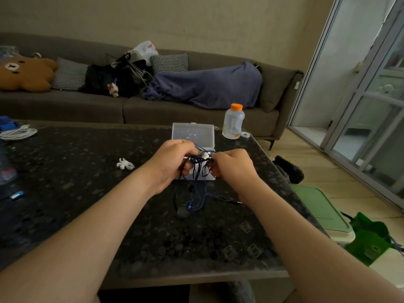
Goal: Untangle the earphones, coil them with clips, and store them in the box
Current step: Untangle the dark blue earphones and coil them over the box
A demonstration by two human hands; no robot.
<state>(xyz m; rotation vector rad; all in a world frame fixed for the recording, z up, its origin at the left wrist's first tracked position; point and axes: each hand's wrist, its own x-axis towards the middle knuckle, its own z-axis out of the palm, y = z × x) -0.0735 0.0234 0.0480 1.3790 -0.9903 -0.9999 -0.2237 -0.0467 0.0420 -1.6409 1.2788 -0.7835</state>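
Observation:
A tangle of dark blue earphones (pixel 197 189) hangs between my two hands above the dark table (pixel 87 182). My left hand (pixel 172 162) grips the upper part of the tangle with curled fingers. My right hand (pixel 234 165) pinches the cord from the other side. Loose loops, a blue earbud and the jack plug trail down onto the table. A clear plastic box (pixel 193 133) stands open just behind my hands, its lid raised; its base is mostly hidden by them. A white clip (pixel 125 164) lies on the table to the left.
A clear bottle with an orange cap (pixel 233 121) stands at the table's far right corner. A coiled white cable (pixel 18 134) lies at the far left. A sofa with cushions and a blue blanket (pixel 205 86) runs behind. Green bins (pixel 323 211) sit right of the table.

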